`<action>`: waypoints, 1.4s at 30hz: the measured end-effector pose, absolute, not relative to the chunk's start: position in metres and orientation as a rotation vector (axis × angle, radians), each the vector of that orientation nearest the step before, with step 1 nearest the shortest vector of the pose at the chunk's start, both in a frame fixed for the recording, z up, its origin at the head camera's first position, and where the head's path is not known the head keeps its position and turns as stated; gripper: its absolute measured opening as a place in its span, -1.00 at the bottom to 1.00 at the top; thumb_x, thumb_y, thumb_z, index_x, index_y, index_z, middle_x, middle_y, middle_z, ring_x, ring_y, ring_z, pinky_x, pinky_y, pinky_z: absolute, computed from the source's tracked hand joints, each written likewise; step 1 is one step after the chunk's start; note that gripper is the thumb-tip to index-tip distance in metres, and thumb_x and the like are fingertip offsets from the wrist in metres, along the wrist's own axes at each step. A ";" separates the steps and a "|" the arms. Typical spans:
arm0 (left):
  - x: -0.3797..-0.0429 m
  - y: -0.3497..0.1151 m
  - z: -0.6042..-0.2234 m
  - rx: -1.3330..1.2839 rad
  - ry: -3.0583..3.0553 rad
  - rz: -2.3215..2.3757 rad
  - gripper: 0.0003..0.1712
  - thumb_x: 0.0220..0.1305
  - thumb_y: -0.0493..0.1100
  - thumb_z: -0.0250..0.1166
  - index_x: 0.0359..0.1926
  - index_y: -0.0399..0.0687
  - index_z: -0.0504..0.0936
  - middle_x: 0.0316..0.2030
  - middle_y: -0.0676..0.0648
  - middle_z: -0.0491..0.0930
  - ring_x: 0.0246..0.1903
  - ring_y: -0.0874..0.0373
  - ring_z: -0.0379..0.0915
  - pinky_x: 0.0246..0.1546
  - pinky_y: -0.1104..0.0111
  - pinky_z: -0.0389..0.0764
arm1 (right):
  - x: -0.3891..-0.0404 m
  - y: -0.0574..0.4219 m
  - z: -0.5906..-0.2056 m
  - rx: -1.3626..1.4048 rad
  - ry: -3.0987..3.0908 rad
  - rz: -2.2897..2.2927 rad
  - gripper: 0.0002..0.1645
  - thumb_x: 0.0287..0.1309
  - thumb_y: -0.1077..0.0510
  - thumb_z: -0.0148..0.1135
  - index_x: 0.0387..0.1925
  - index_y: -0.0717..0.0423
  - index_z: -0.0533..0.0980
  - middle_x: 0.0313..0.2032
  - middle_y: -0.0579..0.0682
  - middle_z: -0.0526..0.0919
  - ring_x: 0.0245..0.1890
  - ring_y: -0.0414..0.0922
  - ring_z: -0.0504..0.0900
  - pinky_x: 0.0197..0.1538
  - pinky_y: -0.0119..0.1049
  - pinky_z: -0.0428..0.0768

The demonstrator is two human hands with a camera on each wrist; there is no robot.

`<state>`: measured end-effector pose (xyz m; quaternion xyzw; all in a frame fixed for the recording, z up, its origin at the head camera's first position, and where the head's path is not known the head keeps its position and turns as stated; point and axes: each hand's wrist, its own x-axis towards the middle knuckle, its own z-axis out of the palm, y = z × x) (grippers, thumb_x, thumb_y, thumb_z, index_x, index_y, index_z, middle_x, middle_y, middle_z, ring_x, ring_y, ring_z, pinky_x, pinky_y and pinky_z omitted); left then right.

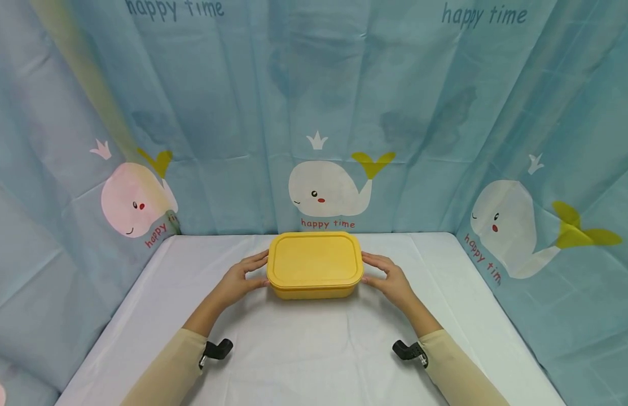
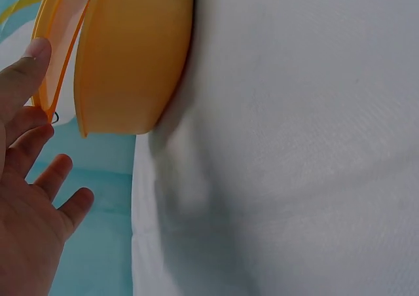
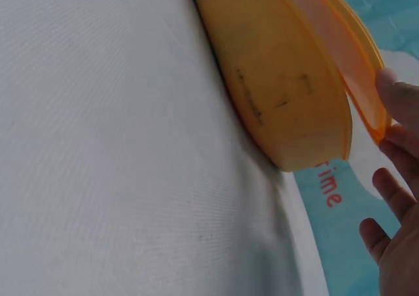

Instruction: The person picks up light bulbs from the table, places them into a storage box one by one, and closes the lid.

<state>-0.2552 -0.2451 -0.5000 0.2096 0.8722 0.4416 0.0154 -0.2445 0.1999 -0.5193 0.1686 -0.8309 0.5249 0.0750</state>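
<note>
A yellow rectangular container (image 1: pixel 314 294) sits on the white cloth near the far edge of the table, with its yellow lid (image 1: pixel 315 259) over it. In the left wrist view, the lid (image 2: pixel 63 54) is raised off the container (image 2: pixel 137 57), leaving a gap between them. My left hand (image 1: pixel 238 281) pinches the lid's left end between thumb and fingers, its other fingers spread. At the opposite end, my right hand (image 1: pixel 393 282) grips the lid likewise; the right wrist view shows the same gap below the lid (image 3: pixel 359 67). The container's inside is hidden.
White cloth (image 1: pixel 314 355) covers the table. Blue curtains (image 1: pixel 232 113) printed with whales hang at the back and both sides, close behind the container. A black wrist device (image 1: pixel 218 349) is on the left sleeve, and another black device (image 1: pixel 408 350) on the right.
</note>
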 end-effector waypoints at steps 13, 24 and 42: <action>-0.254 -0.245 -0.510 0.614 2.712 1.316 -0.05 0.11 0.21 0.52 0.49 0.09 0.41 0.53 0.11 0.25 0.55 -0.11 0.06 0.50 -0.19 0.15 | -0.246 0.200 -0.527 0.459 -2.578 1.571 -0.25 0.08 -0.10 0.56 0.32 -0.15 0.57 0.37 -0.24 0.52 0.47 -0.04 0.32 0.53 0.17 0.24; -0.252 -0.246 -0.515 0.601 2.690 1.318 -0.05 0.11 0.18 0.53 0.48 0.04 0.41 0.54 0.02 0.25 0.54 -0.13 0.08 0.52 -0.18 0.13 | -0.244 0.198 -0.531 0.489 -2.594 1.543 -0.25 0.10 -0.03 0.56 0.33 -0.08 0.56 0.38 -0.12 0.52 0.45 0.04 0.34 0.51 0.22 0.27; -0.255 -0.245 -0.517 0.587 2.699 1.318 -0.06 0.15 0.21 0.50 0.50 0.09 0.40 0.54 0.10 0.24 0.55 -0.09 0.07 0.53 -0.16 0.13 | -0.250 0.196 -0.530 0.521 -2.613 1.518 -0.25 0.16 0.06 0.53 0.37 0.05 0.51 0.41 0.00 0.47 0.48 0.12 0.31 0.51 0.25 0.22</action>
